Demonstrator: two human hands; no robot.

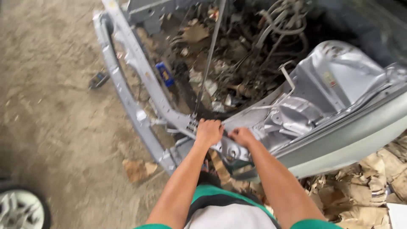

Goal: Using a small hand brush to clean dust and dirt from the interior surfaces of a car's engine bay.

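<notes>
A person in a green, white and black shirt leans over the stripped front end of a grey car shell, 2 bare arms stretched out to the grey metal crossmember [140, 63] that spans the open engine bay. The left hand [208, 131] is curled down over the near end of that crossmember, knuckles up, fingers closed on the metal beside a bracket. The right hand [241, 136] lies just beside it, touching the same panel, fingers bent and pressed to the sheet metal; whether it pinches anything cannot be told.

Behind the crossmember, 1 thin prop rod [210, 55] slants up out of the bay, and 1 tangle of hoses [282, 21] sits at the far side among scraps of debris. 1 blue container [164, 74] lies just past the crossmember, inside the bay. To the right of the hands rises 1 grey inner fender panel [339, 76].

On the dirt floor [51, 106] outside the crossmember lie 1 small dark object [98, 79] and 1 piece of torn cardboard [136, 169]. A heap of cardboard scraps [369, 182] lies below the fender, and 1 car wheel [21, 208] shows at the lower left corner.
</notes>
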